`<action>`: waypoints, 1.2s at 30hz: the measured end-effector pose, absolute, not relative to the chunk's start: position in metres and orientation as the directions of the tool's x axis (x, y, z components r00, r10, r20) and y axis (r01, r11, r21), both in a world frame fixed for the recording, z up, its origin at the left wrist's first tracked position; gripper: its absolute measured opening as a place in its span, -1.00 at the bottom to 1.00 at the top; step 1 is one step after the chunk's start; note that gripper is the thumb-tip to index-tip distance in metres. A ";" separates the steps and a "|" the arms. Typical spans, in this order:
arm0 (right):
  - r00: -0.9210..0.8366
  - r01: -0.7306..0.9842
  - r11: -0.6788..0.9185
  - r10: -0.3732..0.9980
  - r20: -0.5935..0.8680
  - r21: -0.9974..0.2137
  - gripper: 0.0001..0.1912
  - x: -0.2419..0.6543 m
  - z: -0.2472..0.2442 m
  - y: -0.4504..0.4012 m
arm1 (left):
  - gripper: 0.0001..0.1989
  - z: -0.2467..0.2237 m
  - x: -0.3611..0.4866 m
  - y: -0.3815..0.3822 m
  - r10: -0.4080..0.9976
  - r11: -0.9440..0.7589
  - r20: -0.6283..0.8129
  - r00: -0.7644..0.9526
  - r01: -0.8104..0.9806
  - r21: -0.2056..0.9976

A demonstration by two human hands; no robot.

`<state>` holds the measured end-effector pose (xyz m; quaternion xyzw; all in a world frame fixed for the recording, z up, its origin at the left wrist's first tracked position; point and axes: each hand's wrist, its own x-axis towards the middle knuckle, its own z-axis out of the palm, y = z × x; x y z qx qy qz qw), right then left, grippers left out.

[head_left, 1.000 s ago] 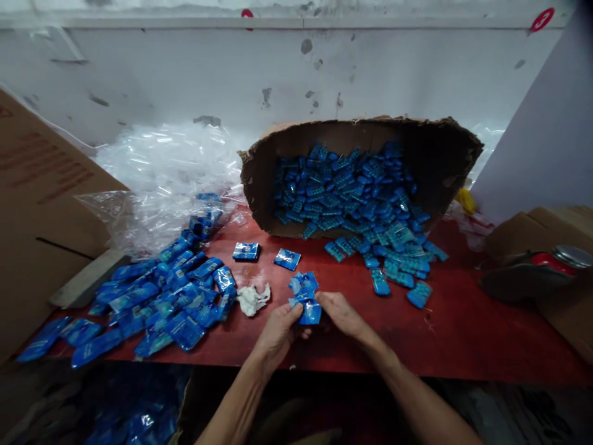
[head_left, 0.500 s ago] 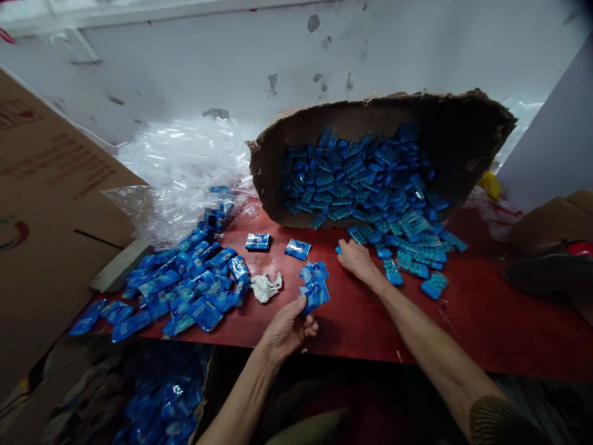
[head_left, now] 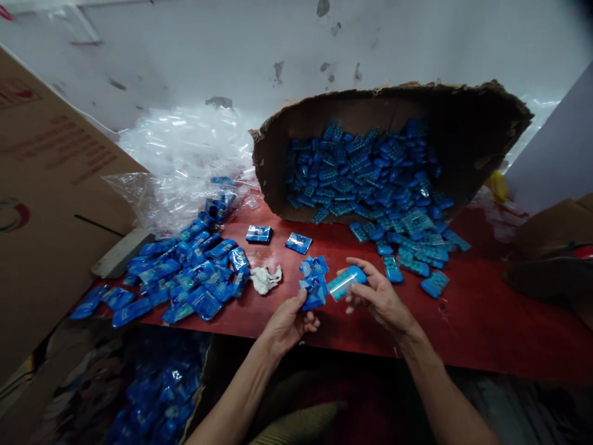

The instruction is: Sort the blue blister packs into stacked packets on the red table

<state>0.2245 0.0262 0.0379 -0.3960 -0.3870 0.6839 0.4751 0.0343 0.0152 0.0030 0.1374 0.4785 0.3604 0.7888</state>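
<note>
Filling two hands [head_left: 287, 324] [head_left: 383, 303] are one packet [head_left: 346, 283] and wrappers [head_left: 317, 293].

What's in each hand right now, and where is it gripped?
The left hand pinches a blue printed wrapper at its lower left edge; the right hand holds a blue packet near its right end.

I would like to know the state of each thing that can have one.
Left hand: closed on the blue printed piece
Blue printed piece: held
Right hand: closed on the blue packet
Blue packet: held, tilted
Brown carton: open toward the person, ragged-edged
Packets in the carton: heaped, some spilling out
White wad: crumpled
Clear plastic: loosely heaped
Left-side packets: loosely piled
</note>
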 end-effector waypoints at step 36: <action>0.063 0.471 -0.001 0.997 0.032 -0.882 -0.61 0.237 -0.006 0.027 | -0.67 0.004 0.034 0.019 0.859 0.510 -0.481 0.176 -0.198 0.837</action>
